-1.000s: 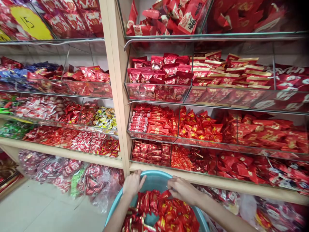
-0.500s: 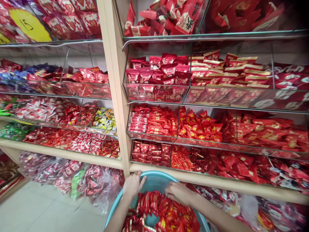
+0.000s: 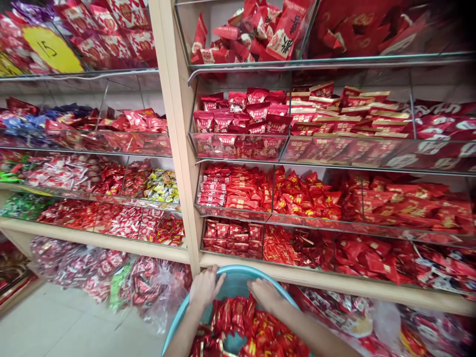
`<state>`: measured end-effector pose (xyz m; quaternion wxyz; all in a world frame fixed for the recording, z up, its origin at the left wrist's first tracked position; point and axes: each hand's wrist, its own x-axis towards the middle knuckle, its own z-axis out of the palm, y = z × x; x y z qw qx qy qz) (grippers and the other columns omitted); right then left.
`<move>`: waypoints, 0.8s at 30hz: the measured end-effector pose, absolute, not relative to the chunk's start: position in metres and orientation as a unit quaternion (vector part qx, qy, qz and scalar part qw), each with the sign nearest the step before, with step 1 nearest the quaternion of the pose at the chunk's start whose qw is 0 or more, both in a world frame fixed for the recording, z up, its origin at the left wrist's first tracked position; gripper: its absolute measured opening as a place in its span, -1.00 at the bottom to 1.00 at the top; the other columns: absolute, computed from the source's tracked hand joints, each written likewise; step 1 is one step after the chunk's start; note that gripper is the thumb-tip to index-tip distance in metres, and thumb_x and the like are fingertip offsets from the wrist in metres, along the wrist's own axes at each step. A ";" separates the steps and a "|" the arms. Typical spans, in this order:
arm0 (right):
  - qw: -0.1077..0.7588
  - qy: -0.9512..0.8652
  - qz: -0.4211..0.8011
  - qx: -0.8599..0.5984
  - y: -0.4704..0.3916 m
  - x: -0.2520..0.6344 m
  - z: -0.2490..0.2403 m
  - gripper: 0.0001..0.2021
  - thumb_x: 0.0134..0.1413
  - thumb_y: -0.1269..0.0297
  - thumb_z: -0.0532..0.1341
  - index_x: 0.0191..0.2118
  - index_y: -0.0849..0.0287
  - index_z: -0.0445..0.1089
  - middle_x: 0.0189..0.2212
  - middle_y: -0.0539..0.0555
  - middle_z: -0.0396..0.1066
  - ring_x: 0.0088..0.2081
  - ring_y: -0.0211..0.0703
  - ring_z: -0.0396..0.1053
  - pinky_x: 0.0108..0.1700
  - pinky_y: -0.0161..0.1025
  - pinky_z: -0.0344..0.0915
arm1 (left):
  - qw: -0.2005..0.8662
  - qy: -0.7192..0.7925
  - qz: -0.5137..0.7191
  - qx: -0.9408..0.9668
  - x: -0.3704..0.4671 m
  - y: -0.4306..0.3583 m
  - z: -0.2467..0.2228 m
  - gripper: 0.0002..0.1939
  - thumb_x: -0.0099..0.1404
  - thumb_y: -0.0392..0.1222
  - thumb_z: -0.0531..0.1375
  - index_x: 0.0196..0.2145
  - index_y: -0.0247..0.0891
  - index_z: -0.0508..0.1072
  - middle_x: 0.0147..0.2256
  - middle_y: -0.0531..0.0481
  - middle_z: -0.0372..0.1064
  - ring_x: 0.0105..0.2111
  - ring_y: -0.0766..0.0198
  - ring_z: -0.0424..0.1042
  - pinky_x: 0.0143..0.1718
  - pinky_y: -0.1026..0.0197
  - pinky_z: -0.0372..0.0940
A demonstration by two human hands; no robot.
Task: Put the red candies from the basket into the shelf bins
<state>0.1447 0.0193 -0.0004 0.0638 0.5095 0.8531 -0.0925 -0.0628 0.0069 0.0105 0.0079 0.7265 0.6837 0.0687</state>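
A light-blue plastic basin [image 3: 232, 277] stands against the bottom of the shelving, tilted in my view. My left hand [image 3: 204, 288] is closed over its far left rim, thumb toward the inside. Inside lie many red candy packets [image 3: 234, 317], some printed with yellow, in loose groups, and a bare patch of the blue bottom shows between them. My right hand [image 3: 265, 293] is inside the basin, just above the far edge of the packets. Its fingers are curled together, and whatever they hold, if anything, is hidden.
Ahead rises a wooden shelf unit [image 3: 174, 124] with glass-fronted bins of wrapped candy. A yellow price tag [image 3: 52, 48] reads 15. Clear plastic bags of candy [image 3: 145, 282] lie under the lowest shelf at left, others at right. Pale tile floor [image 3: 82, 322] shows at lower left.
My right hand has shifted left and slightly up within the basin, fingers still curled. My left hand stays on the rim. The view has tipped slightly upward.
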 end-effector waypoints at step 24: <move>-0.036 0.871 -0.046 0.487 0.001 0.128 0.069 -0.78 0.16 0.39 -0.06 -0.27 0.16 0.33 -0.29 0.14 0.45 -0.25 -0.06 0.41 -0.28 -0.25 0.16 | 0.021 0.678 0.088 0.730 -0.068 0.011 -0.002 -0.52 0.33 0.06 -0.25 -0.08 -0.22 0.29 -0.19 -0.11 0.41 -0.22 0.18 0.42 -0.29 0.21 0.26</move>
